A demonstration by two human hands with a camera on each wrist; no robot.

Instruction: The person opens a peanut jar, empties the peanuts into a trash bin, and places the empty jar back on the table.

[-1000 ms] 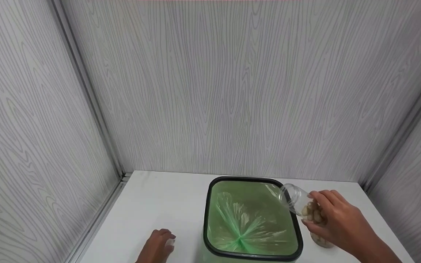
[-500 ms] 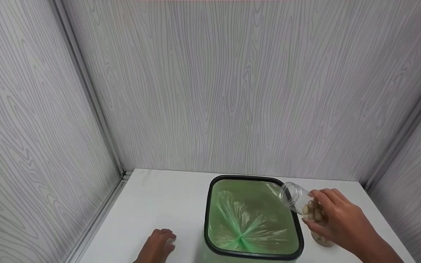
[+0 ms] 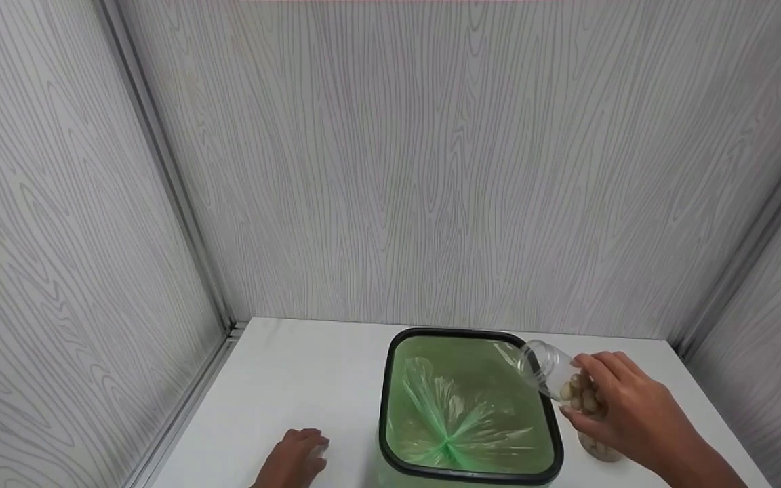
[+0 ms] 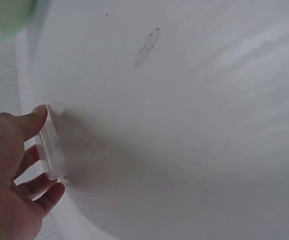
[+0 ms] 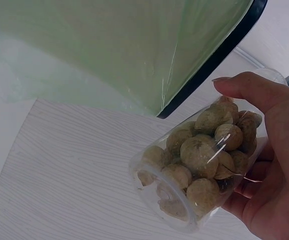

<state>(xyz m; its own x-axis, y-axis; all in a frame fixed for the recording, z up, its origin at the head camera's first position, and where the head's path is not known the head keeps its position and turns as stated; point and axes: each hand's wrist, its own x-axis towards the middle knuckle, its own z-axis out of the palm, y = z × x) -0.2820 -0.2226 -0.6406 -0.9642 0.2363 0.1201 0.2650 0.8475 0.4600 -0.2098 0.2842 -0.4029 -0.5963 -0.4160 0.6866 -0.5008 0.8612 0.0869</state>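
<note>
Even, muted light, white glints on the jar point(image 5: 199, 155), soft shadow across the tabletop point(image 4: 184, 110)

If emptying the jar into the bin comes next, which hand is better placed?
Probably the right hand: it grips the tilted jar, mouth near the bin's rim; the left hand holds a clear lid-like piece.
</note>
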